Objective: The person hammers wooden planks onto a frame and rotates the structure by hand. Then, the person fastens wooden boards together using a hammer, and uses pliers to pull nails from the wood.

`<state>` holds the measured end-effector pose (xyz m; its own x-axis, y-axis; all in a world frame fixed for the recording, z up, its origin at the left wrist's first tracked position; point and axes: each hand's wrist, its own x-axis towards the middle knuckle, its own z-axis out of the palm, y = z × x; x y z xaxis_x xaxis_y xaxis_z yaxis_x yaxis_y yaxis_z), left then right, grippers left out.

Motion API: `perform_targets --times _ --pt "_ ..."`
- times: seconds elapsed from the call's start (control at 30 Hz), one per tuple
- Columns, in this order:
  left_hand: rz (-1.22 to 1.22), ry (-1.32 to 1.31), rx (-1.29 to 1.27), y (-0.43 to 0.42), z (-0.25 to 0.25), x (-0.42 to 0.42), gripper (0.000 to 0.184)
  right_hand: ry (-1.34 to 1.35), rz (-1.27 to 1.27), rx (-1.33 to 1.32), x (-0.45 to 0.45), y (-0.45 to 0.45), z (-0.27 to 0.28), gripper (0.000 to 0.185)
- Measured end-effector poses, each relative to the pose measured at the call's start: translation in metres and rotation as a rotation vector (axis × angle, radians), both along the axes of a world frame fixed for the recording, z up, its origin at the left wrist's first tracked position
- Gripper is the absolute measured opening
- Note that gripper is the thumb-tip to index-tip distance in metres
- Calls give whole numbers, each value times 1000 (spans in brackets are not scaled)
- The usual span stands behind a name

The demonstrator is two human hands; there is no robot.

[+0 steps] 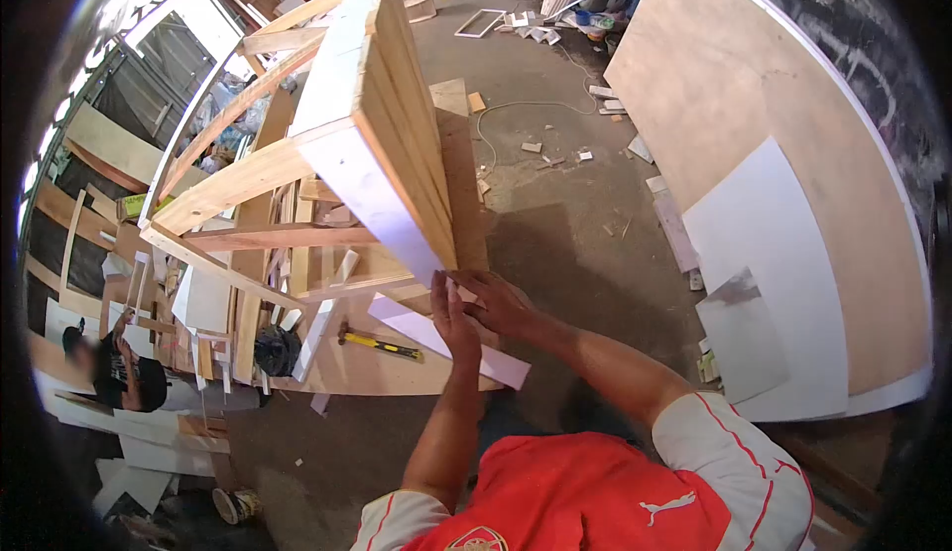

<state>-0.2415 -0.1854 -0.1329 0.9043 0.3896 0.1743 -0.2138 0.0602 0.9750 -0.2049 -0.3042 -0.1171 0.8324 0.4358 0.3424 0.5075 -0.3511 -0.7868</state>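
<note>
A large wooden frame (409, 154) stands on edge on a low plywood work surface, with a pale strip (369, 186) along its near end. Both my hands meet at its lower near corner. My left hand (453, 325) has its fingers and thumb closed about the corner's end. From the right, my right hand (499, 303) comes in with bent fingers against the same corner, touching the left. Anything small between the fingers is hidden. Just below lie a loose pale wood strip (416, 325) and a hammer (379, 341) with a yellow and black handle.
A dark round object (277, 351) sits on the plywood (362, 380). Large sheets (739, 105) lean along the right wall. A hose (531, 104) and wood scraps lie on the floor. Another person (129, 372) is at the left among boards.
</note>
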Motion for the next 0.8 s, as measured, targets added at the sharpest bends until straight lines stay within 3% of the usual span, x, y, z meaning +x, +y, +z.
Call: perform_targets --times 0.13,0.3,0.5,0.6,0.67,0.73,0.8 --pt "56 -26 130 -36 39 13 55 -81 -4 -57 19 -44 15 65" --pt "78 -79 236 -60 43 39 57 24 -33 -132 36 -94 50 71" --pt "176 -95 286 -98 61 83 62 -72 70 -60 104 -129 33 75" --pt "291 -232 448 -94 73 107 66 -42 105 -110 149 -137 44 76" --pt "505 -327 578 -82 78 122 76 -77 157 -93 189 -139 46 78" --pt "746 -484 761 -59 77 137 74 -120 209 -77 236 -135 51 79" --pt "990 -438 902 -46 86 153 79 -158 257 -74 276 -133 59 80"
